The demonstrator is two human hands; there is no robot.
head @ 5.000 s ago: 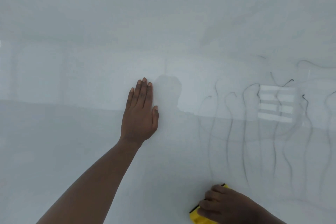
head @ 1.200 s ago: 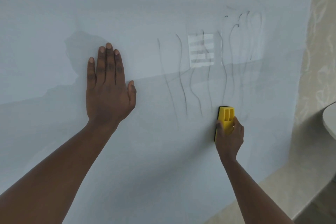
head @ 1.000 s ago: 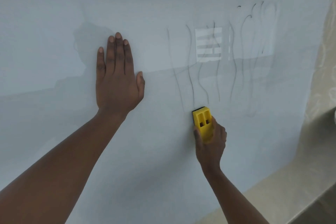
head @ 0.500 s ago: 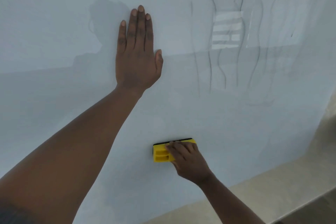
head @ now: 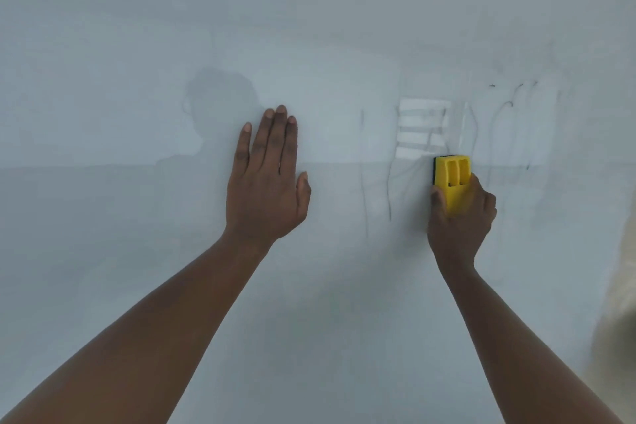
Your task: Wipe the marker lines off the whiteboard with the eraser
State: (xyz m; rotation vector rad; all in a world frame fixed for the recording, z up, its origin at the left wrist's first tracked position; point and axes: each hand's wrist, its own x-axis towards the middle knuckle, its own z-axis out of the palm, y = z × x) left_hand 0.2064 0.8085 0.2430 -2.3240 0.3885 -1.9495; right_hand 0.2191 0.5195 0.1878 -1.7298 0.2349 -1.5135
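Head view shows the whiteboard (head: 103,251) filling almost the whole picture. It is big, flat and hard, and it looks smooth and slippery, so the eraser should slide on it with ease. Its right edge is blurry, with a pale wall (head: 616,286) past it. I think a wipe going far right could run off that edge. To the left, up and down there is lots of bare board to move in.

Next come the marker lines (head: 389,196). They are thin, wavy and faint, and they run up and down on the right half of the board. Some sit left of the eraser and some sit right of it, near a bright window glare (head: 421,127).

The left hand (head: 266,182) lies flat on the board with fingers (head: 275,138) straight and close together. It holds nothing. It is well apart from the lines, so it should not block a wipe.

The right hand (head: 461,220) is wrapped around the lower part of the eraser (head: 452,175). The eraser is yellow, small and likely light, with a hard plastic back and a dark soft pad pressed on the board. It stands upright among the lines. Holding it by its two long sides looks best, and the hand does that now.
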